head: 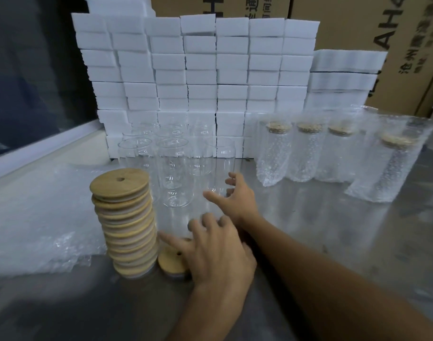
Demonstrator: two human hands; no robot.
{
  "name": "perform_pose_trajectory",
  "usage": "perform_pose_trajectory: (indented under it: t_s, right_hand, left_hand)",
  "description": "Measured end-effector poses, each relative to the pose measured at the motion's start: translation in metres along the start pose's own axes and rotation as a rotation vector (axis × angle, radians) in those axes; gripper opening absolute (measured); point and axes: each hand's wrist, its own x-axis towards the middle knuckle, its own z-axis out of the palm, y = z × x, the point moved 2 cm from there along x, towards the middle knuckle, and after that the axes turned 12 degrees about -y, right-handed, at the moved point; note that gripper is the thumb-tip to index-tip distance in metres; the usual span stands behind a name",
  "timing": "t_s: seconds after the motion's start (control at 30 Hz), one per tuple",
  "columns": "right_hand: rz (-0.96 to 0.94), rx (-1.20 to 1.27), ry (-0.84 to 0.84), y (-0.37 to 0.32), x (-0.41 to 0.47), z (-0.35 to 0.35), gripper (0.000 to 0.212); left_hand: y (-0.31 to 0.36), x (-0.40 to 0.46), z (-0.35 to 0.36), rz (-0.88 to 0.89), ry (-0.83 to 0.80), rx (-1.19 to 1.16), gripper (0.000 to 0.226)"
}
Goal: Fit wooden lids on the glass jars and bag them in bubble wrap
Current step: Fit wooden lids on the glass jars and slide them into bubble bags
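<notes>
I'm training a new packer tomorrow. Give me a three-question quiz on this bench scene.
1. True or false: the tall stack of round wooden lids stands left of the clear glass jars.
2. How many bubble-wrapped lidded jars stand at the right? A) two B) four C) six
3. Fill in: the left hand rests on a single round wooden ____ lying on the metal table.

Key: 1 true; 2 B; 3 lid. The right hand, fingers spread, reaches toward a bare jar.

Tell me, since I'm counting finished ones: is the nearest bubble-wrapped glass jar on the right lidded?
Lidded. A round wooden lid shows through the wrap atop the bubble-wrapped glass jar.
</notes>
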Motion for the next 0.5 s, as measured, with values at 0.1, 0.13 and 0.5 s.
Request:
perform_pose_trajectory:
  t_s: [0.1, 0.13, 0.5]
  right_hand:
    - [0.005, -0.004, -0.018, 0.003, -0.019, -0.008, 0.097]
    - [0.005, -0.001, -0.026, 0.005, -0.025, -0.011, 0.098]
    - [0.020, -0.053, 0.078, 0.013, -0.074, -0.034, 0.027]
  left_hand:
    - [0.003, -0.002, 0.013, 0.047, -0.170, -0.037, 0.052]
    - [0.004, -0.001, 0.015, 0.075, -0.159, -0.052, 0.048]
    - [-0.022, 0.028, 0.020, 0.064, 0.085, -0.184, 0.041]
